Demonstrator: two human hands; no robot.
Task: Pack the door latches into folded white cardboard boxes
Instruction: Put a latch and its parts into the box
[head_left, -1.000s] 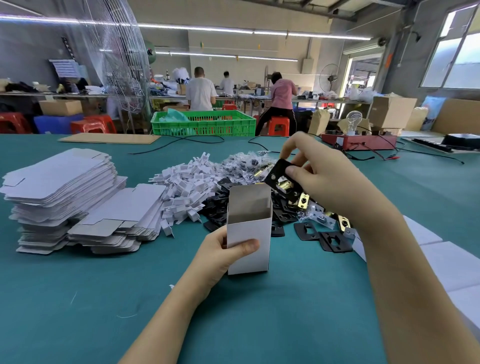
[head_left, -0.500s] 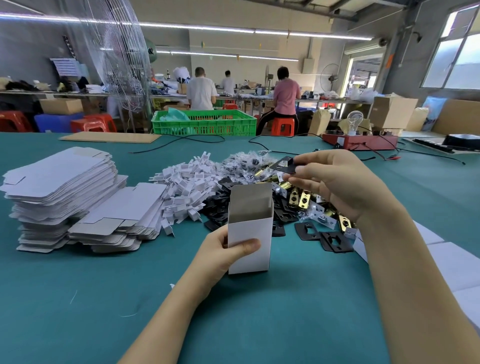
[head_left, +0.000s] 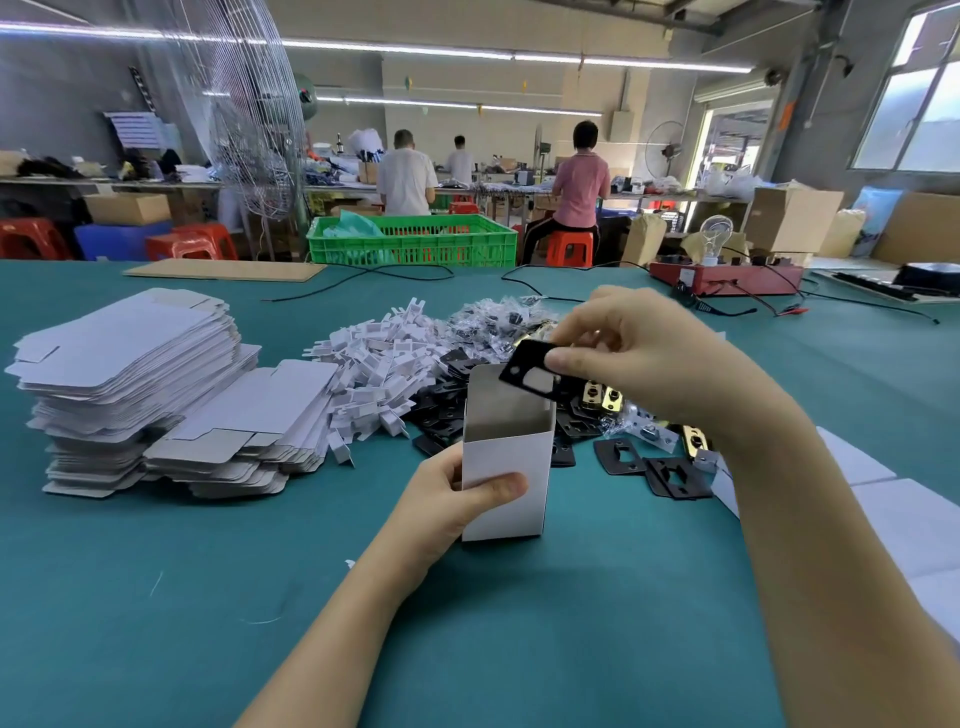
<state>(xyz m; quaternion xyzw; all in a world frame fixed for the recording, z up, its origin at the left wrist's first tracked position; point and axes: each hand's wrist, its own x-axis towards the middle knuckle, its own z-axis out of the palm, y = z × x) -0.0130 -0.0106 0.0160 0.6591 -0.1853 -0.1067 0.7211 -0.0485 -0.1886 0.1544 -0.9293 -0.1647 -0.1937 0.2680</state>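
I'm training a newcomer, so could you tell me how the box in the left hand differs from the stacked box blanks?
The white box stands upright, folded into shape, top open; the box blanks lie flat, unfolded. The left hand grips the box; the blanks sit untouched in stacks. Both are white cardboard on the green table.

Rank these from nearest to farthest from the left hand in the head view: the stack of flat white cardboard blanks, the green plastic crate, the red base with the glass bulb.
Measured from the left hand:
1. Stack of flat white cardboard blanks, on the table to its left.
2. Green plastic crate, beyond the table's far edge, straight ahead.
3. Red base with the glass bulb, far right on the table.
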